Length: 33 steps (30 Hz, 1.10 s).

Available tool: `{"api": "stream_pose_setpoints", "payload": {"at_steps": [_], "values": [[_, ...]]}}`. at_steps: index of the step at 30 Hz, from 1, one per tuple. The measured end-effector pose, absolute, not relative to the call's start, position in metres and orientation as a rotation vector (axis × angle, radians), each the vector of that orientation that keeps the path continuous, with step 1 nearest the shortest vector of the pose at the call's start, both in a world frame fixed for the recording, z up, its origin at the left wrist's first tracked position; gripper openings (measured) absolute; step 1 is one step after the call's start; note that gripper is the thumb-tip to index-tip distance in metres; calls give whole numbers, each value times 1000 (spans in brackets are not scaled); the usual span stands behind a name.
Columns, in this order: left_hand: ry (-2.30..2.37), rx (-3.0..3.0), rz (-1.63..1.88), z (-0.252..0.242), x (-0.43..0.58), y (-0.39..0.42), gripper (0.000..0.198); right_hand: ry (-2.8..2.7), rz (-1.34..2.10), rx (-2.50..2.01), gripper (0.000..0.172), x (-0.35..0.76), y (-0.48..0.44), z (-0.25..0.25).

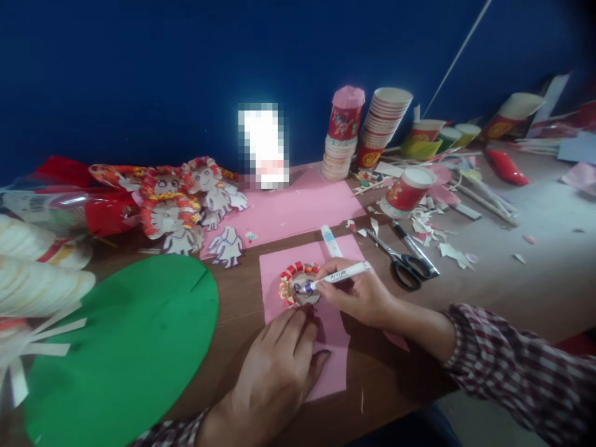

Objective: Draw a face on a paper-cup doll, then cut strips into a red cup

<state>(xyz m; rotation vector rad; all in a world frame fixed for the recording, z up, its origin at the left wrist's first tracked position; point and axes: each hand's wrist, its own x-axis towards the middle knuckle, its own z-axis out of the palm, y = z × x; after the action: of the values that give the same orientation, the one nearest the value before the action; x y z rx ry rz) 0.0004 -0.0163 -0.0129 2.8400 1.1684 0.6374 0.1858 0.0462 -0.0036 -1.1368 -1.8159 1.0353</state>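
My right hand (358,293) is closed round a white marker (339,276) whose tip rests on a small round paper cut-out (298,285) with a red and yellow fringed rim. The cut-out lies on a pink sheet (333,335) on the brown table. My left hand (279,366) lies flat on that pink sheet just below the cut-out, fingers stretched out and pressing near its lower edge.
A large green paper disc (135,347) lies left. Black scissors (405,261) and a glue stick (329,239) sit beyond the pink sheet. Finished paper figures (186,205) lie at back left, stacked paper cups (372,130) and paper scraps at back right. White cut strips (37,279) stand far left.
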Motion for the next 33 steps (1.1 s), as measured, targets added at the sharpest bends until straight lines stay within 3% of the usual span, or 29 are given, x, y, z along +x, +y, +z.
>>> {"api": "stream_pose_setpoints", "payload": {"at_steps": [33], "values": [[1159,2834,656,-13,1,-16,29,-1825,1041,-1173,7,186,47,-7]]}}
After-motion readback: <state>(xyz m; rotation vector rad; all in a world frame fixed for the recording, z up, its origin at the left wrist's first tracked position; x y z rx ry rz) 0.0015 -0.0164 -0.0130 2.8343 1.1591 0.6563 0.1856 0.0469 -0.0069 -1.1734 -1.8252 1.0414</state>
